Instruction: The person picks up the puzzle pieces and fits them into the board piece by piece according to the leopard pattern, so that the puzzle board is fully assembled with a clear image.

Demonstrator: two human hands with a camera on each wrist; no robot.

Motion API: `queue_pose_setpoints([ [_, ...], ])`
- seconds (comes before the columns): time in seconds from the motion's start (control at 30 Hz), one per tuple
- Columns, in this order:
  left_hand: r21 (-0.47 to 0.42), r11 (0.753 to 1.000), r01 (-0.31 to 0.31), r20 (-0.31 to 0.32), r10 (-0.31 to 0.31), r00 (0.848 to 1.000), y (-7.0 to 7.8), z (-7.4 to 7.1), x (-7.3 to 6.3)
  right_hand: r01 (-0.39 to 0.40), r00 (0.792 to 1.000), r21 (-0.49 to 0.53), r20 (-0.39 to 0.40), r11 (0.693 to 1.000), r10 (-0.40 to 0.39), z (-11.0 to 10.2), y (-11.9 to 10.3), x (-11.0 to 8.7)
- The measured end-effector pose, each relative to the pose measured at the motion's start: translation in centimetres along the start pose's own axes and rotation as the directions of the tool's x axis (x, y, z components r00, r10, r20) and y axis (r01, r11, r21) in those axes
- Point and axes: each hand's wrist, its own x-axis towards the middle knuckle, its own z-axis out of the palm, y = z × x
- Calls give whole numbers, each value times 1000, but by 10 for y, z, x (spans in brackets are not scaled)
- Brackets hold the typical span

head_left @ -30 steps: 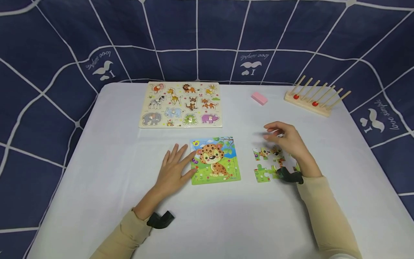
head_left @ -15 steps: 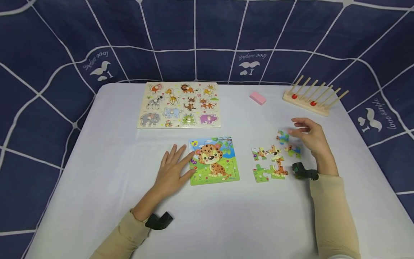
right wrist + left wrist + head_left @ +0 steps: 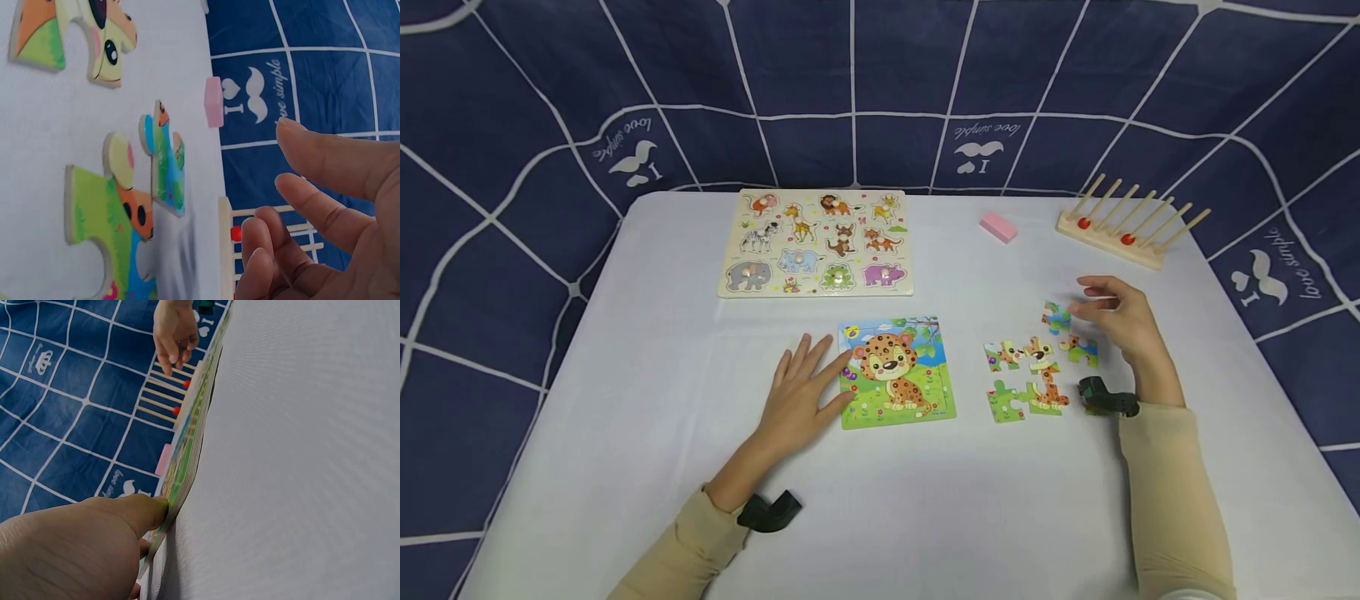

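Observation:
My left hand [image 3: 799, 402] lies with fingers spread at the left edge of a square leopard picture puzzle [image 3: 898, 379]. In the left wrist view its thumb [image 3: 147, 511] presses on the puzzle's edge. My right hand [image 3: 1122, 321] hovers over the table with fingers loosely bent and nothing between them. Just left of its fingertips lies a blue jigsaw piece [image 3: 1056, 318]. A green and orange jigsaw piece [image 3: 94, 209] sits below that hand. Several more jigsaw pieces [image 3: 1004, 402] with leopard parts are spread to the left, and one is mostly hidden under the right wrist's camera.
An animal peg puzzle board [image 3: 816, 287] lies at the back left. Behind the jigsaw pieces is a pink block [image 3: 999, 227]. At the back right stands a wooden peg rack [image 3: 1108, 243] with two red beads. A dark blue checked cloth [image 3: 910, 67] hangs behind the white table.
My right hand has moved right and slightly back from above the jigsaw pieces, uncovering several, and has stayed there this last half second. My left hand keeps its place on the puzzle.

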Motion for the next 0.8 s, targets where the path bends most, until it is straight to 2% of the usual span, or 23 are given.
queue_pose_setpoints([
  [0.53,-1,1000,2,-1,-2,1000,0,0,0,20,992,-47,126,999,-13,7,19,8],
  [0.8,2,1000,11,11,-11,1000,1,-1,0,19,991,-93,137,996,-6,11,21,8],
])
